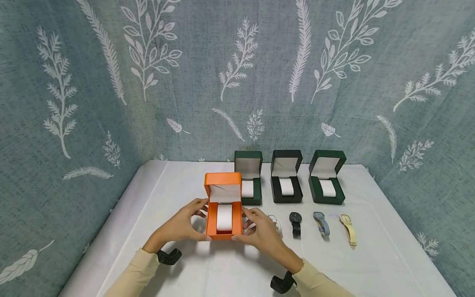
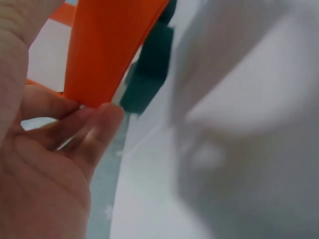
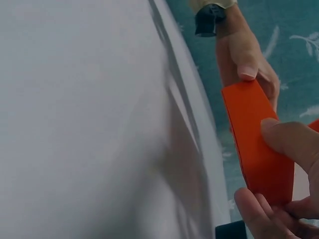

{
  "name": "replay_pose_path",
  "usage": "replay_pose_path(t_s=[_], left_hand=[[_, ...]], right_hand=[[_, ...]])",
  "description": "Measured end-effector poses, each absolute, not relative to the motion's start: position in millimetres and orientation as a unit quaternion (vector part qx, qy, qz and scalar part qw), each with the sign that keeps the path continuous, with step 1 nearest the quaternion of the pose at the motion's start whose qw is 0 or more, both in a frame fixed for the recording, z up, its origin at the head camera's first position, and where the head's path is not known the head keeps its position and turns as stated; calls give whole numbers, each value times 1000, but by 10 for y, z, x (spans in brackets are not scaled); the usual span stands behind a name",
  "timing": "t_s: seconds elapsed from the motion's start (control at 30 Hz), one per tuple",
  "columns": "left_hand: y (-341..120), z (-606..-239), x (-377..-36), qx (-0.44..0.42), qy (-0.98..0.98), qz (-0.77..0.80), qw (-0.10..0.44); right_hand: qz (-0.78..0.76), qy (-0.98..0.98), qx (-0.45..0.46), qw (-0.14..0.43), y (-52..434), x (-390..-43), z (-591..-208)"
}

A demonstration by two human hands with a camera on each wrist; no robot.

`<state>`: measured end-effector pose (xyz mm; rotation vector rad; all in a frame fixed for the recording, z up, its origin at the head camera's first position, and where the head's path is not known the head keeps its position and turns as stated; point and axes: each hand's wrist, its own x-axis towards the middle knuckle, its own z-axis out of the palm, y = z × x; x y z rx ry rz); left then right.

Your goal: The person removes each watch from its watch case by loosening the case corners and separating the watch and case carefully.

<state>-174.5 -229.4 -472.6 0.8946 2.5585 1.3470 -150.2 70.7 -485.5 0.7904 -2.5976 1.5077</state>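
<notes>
An orange watch box (image 1: 224,236) with its lid raised is held between both hands in the head view, and a white cushion (image 1: 224,218) sits inside it. My left hand (image 1: 184,222) grips the box's left side, thumb at the front lower corner and fingers along the side. On the opposite side my right hand (image 1: 261,231) grips it the same way. The left wrist view shows fingertips (image 2: 110,117) against the orange wall. From the right wrist view, the box (image 3: 256,144) appears raised off the white table, with both thumbs on its front face.
Behind stand a green watch box (image 1: 257,194), a black watch box (image 1: 276,197) and another green watch box (image 1: 315,194), lids up with white cushions. To the right lie a black watch (image 1: 295,222), a blue watch (image 1: 322,225), a yellow watch (image 1: 349,229) and a partly hidden whitish watch (image 1: 275,222).
</notes>
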Motion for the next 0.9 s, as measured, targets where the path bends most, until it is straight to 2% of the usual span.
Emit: replay_pose_path(t_s=[0.23,0.6,0.9], left_hand=[[-2534,-4636,-1889,288,857,425,51],[-2869,-4598,-2210,245,829,491,112],[-3064,-4689,-2456,189,846,472,157]], right_hand=[[489,-829,270,23,468,-1724,-4810],[459,-842,282,18,134,-2107,-4791],[396,-874,280,-4,-103,-2392,-4824]])
